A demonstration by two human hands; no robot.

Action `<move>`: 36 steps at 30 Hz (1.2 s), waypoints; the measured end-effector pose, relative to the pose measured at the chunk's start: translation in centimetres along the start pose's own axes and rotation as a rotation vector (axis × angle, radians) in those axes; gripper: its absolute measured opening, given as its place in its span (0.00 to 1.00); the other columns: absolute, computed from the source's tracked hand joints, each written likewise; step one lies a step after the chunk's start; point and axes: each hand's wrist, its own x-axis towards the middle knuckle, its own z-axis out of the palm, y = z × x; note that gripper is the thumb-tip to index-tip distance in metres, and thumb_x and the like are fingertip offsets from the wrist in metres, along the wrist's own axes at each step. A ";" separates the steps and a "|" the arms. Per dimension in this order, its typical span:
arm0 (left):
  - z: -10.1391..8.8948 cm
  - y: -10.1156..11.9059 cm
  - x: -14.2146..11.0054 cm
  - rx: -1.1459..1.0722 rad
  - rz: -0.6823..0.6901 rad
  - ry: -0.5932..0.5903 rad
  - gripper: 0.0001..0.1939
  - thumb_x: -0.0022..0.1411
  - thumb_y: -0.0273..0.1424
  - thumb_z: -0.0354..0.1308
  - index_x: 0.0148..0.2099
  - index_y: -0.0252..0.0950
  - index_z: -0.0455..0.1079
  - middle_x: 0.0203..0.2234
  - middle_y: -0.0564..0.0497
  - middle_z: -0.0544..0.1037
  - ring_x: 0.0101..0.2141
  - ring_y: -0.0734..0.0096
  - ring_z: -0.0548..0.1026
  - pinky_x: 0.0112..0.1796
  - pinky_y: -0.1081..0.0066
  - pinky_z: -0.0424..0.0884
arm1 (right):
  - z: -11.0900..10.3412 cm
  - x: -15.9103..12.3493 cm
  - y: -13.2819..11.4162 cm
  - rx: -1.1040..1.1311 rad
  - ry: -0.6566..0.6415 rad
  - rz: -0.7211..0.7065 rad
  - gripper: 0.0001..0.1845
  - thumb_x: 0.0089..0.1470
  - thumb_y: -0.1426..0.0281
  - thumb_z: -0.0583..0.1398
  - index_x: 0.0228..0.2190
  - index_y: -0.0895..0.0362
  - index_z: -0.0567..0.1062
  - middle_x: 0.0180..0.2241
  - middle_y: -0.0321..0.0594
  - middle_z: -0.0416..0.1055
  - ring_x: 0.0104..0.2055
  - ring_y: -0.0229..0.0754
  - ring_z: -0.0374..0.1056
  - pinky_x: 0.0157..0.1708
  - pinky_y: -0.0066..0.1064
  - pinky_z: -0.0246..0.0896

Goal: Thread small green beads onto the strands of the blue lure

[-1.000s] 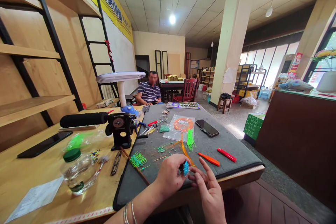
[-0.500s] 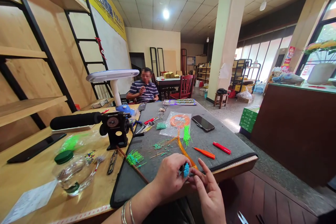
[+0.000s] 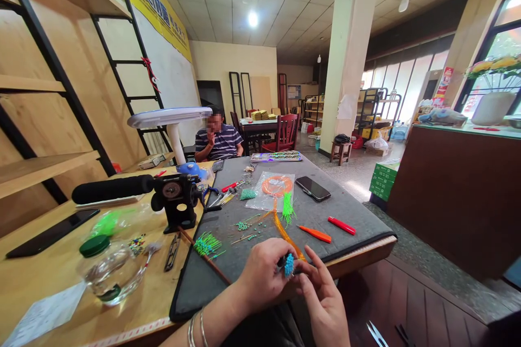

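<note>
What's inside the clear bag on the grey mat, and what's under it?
A coiled orange cord shows inside the clear plastic bag. Whatever lies under the bag is hidden from this view.

The left hand [image 3: 260, 276] hides much of the blue beaded bunch [image 3: 288, 265] (its core is lost to me), the scissors [image 3: 376, 334] run off the bottom edge, and the teal beads [image 3: 243, 225] are too small to count.

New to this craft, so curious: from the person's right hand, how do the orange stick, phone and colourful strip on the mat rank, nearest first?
From the right hand:
1. Orange stick, just ahead on the mat.
2. Phone, up the mat's right side.
3. Colourful strip, at the far end.
</note>
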 end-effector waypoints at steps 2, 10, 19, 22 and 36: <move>0.0 0.0 0.0 0.003 0.003 0.000 0.03 0.53 0.27 0.59 0.33 0.37 0.71 0.28 0.50 0.77 0.30 0.68 0.72 0.32 0.72 0.63 | 0.0 0.0 0.0 -0.007 -0.005 0.007 0.28 0.51 0.61 0.63 0.54 0.53 0.68 0.43 0.45 0.76 0.41 0.46 0.74 0.43 0.34 0.70; 0.2 -0.3 0.0 0.011 -0.008 0.004 0.02 0.54 0.29 0.58 0.32 0.37 0.70 0.27 0.50 0.77 0.29 0.68 0.71 0.31 0.72 0.62 | 0.2 0.1 0.1 -0.007 0.010 0.003 0.28 0.50 0.60 0.64 0.52 0.52 0.70 0.42 0.45 0.76 0.42 0.47 0.73 0.42 0.34 0.70; 0.0 -0.3 0.1 0.033 -0.009 0.011 0.03 0.54 0.30 0.58 0.32 0.37 0.71 0.27 0.50 0.77 0.28 0.68 0.71 0.30 0.72 0.62 | 0.6 0.3 -0.1 -0.038 0.028 0.002 0.28 0.48 0.58 0.64 0.51 0.52 0.71 0.42 0.44 0.77 0.40 0.46 0.73 0.40 0.32 0.70; 0.0 -0.4 0.1 0.041 -0.013 0.011 0.02 0.54 0.29 0.58 0.32 0.36 0.71 0.27 0.49 0.77 0.29 0.68 0.72 0.30 0.72 0.62 | 0.6 0.3 0.0 -0.052 0.026 0.013 0.29 0.49 0.58 0.64 0.52 0.53 0.71 0.42 0.45 0.77 0.40 0.46 0.73 0.40 0.33 0.70; 0.0 -0.9 0.4 0.032 -0.018 0.012 0.03 0.54 0.28 0.57 0.32 0.37 0.71 0.27 0.49 0.77 0.29 0.68 0.72 0.30 0.72 0.62 | 0.7 0.7 -0.1 -0.075 0.012 0.010 0.32 0.49 0.57 0.63 0.54 0.54 0.68 0.42 0.45 0.77 0.42 0.47 0.73 0.42 0.34 0.69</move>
